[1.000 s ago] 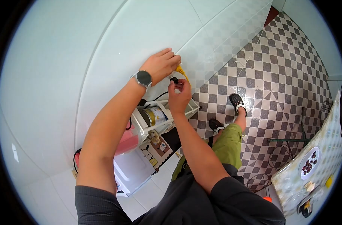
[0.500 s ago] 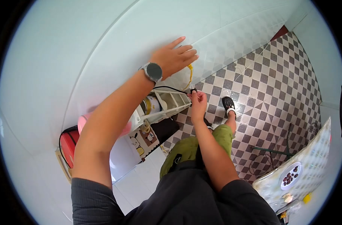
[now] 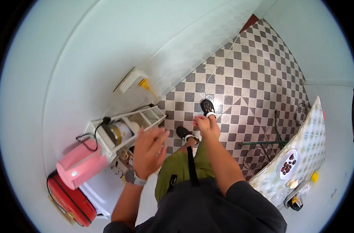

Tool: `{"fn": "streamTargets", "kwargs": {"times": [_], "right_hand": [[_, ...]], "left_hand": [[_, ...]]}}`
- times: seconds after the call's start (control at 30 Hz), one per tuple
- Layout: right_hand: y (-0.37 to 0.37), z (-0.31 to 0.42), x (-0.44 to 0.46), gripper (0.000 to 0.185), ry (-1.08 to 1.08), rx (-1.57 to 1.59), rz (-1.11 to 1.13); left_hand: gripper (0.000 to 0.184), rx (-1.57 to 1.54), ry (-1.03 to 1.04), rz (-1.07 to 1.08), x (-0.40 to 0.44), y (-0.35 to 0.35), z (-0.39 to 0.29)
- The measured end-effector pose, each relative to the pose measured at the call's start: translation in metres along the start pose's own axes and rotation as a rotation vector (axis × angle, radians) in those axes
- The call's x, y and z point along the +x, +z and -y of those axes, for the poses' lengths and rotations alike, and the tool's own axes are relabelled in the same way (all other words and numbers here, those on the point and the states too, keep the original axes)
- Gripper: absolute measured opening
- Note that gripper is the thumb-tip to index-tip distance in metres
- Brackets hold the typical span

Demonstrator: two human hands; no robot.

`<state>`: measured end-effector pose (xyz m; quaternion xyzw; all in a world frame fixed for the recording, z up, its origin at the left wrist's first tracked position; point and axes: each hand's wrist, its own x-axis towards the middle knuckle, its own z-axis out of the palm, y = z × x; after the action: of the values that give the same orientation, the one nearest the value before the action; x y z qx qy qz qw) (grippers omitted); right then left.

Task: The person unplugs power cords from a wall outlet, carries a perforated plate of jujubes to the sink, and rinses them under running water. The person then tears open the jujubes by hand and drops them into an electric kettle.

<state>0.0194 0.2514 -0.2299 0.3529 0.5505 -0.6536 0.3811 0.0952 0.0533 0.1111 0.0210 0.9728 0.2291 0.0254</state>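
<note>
My left hand [image 3: 149, 151], with a watch [image 3: 134, 177] on its wrist, hangs in the air beside a white rack [image 3: 156, 125]. Its fingers are spread and slightly blurred, and nothing shows in them. Above the floor and my shoes, my right hand [image 3: 201, 123] has loosely bent fingers with nothing visible between them. A black plug [image 3: 106, 120] on a cord rests at the rack's near end. On the wall, a white socket box [image 3: 132, 80] has a yellow plug [image 3: 144, 84] in it. A can [image 3: 122, 132] stands in the rack.
A pink kettle [image 3: 81, 164] and a red case [image 3: 73, 200] stand at lower left. To the right, a table with a patterned cover [image 3: 307, 136] bears a plate [image 3: 296, 155] of dark round pieces. A green bar [image 3: 262, 143] and cables lie near it on the checkered floor.
My left hand has come down from the wall, uncovering the socket box. My right hand has let go of the dark cord end by the rack and drawn back. The view has shifted.
</note>
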Motion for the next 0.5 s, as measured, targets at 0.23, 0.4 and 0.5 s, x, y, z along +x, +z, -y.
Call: {"fn": "streamTargets", "kwargs": {"times": [0.23, 0.4, 0.5], "right_hand": [[-0.137, 0.011, 0.147, 0.018, -0.302, -0.735, -0.328], [-0.159, 0.058, 0.302, 0.020, -0.553, -0.978, -0.324], [-0.144, 0.084, 0.404, 0.018, -0.700, -1.028, -0.347]], "left_hand": [[0.046, -0.197, -0.148, 0.269, -0.040, 0.110, 0.015], [0.039, -0.256, -0.348, 0.405, -0.014, 0.212, 0.053], [0.036, -0.246, -0.426, 0.325, 0.023, 0.276, 0.066]]}}
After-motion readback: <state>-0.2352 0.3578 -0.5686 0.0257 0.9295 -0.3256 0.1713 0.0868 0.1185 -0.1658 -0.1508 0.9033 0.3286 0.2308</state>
